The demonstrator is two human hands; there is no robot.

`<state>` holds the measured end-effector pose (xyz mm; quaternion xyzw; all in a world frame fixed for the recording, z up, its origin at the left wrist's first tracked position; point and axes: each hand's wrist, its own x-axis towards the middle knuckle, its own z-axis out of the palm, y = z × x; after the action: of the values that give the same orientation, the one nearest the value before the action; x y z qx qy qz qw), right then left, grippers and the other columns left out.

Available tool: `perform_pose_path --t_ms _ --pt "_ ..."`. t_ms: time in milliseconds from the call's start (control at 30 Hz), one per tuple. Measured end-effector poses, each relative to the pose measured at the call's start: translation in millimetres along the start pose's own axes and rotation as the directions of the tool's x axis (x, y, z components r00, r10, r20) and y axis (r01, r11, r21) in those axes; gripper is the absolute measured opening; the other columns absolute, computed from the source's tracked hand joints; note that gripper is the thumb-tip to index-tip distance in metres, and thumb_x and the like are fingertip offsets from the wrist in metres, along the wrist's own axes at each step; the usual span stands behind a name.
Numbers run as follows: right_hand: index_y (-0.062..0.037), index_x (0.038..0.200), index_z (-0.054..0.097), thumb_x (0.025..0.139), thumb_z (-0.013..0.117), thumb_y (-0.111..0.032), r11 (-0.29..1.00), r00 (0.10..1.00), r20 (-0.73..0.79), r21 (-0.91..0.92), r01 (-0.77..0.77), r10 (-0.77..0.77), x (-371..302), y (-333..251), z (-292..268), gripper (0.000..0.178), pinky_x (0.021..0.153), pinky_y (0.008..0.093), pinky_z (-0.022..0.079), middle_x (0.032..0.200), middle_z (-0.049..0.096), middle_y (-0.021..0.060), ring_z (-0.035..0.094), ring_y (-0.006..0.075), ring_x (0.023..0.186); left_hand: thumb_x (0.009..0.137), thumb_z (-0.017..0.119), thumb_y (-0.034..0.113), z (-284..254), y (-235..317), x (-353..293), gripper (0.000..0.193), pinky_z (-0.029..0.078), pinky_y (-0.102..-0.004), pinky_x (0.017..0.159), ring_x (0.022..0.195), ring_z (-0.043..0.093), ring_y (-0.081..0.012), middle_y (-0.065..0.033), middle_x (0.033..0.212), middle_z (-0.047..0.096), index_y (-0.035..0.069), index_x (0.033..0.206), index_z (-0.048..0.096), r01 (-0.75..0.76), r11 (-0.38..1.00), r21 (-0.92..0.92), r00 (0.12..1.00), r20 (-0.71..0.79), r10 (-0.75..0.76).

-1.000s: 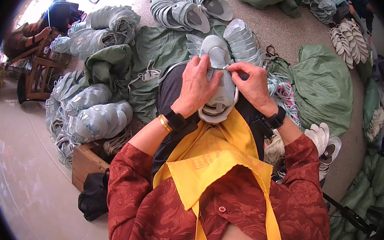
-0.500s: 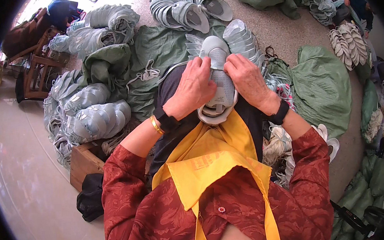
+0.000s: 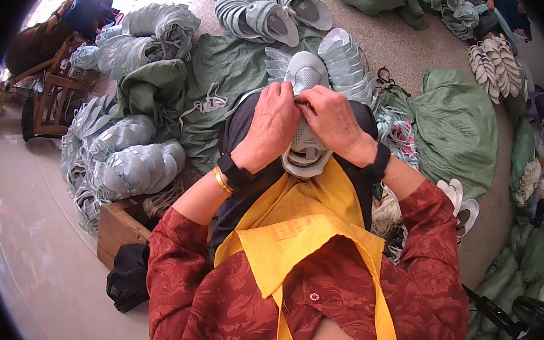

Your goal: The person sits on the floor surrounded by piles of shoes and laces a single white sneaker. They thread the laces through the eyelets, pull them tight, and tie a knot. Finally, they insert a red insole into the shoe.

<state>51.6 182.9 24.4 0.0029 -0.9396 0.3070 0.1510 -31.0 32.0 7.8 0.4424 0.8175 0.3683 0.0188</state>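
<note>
A pale grey-green shoe upper [image 3: 303, 75] lies over my lap, toe pointing away, its open heel end [image 3: 307, 165] near a yellow apron [image 3: 282, 214]. On the left edge of its mesh middle, my left hand [image 3: 274, 122] is closed, thumb and fingers gripping the upper. My right hand [image 3: 335, 121] lies across the middle, its fingertips pinched together beside the left ones. What the right fingertips hold is hidden. From a small heap, a white shoelace [image 3: 210, 102] runs over my dark trouser leg toward my left hand.
Stacked pale uppers [image 3: 347, 68] stand just beyond my knees, more [image 3: 141, 167] on the left. Green cloth [image 3: 232, 64] covers the floor ahead; a green sack [image 3: 454, 130] sits on the right. A wooden box [image 3: 118, 228] stands by my left elbow. Another person's hand [image 3: 491, 3] shows at far right.
My right hand has moved left from the upper's right edge across its middle, up to my left hand. My left hand stays nearly in place.
</note>
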Motion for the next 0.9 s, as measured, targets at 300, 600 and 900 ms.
perform_pose_path --t_ms 300,600,900 --pt "-0.001 0.094 0.065 0.092 0.068 -0.008 0.999 0.999 -0.04 -0.039 -0.002 0.001 0 0 4 0.008 0.072 0.0486 0.055 0.09 0.066 0.019 0.068 0.0401 0.085 0.085 0.059 -0.003 9 -8 2 0.017 0.048 -0.0481 0.076 0.089 0.059 -0.0422 -0.0209 0.091 0.06 -0.001 0.101 0.053 -0.016 0.98 -0.198 0.994 -0.112 -0.007" --pt "-0.0019 0.089 0.061 0.089 0.066 -0.005 0.999 0.997 -0.07 0.046 0.017 -0.014 -6 -3 -6 0.006 0.068 0.0486 0.052 0.086 0.063 0.0189 0.065 0.0417 0.081 0.082 0.061 -0.003 -1 4 5 0.012 0.047 -0.046 0.065 0.073 0.061 -0.0383 -0.0168 0.079 0.06 0.0 0.09 0.051 0.04 0.981 -0.188 0.987 -0.144 -0.068" --pt "-0.0029 0.089 0.067 0.094 0.073 -0.006 0.718 0.941 0.202 0.609 -0.337 0.271 -19 -60 -128 0.009 0.052 0.0197 0.042 0.072 0.061 -0.0052 0.054 0.0007 0.06 0.08 0.061 0.0 -9 7 5 0.015 0.046 -0.0495 0.069 0.081 0.06 -0.0412 -0.0187 0.084 0.058 0.002 0.091 0.051 0.128 0.968 -0.218 0.991 -0.014 -0.134"
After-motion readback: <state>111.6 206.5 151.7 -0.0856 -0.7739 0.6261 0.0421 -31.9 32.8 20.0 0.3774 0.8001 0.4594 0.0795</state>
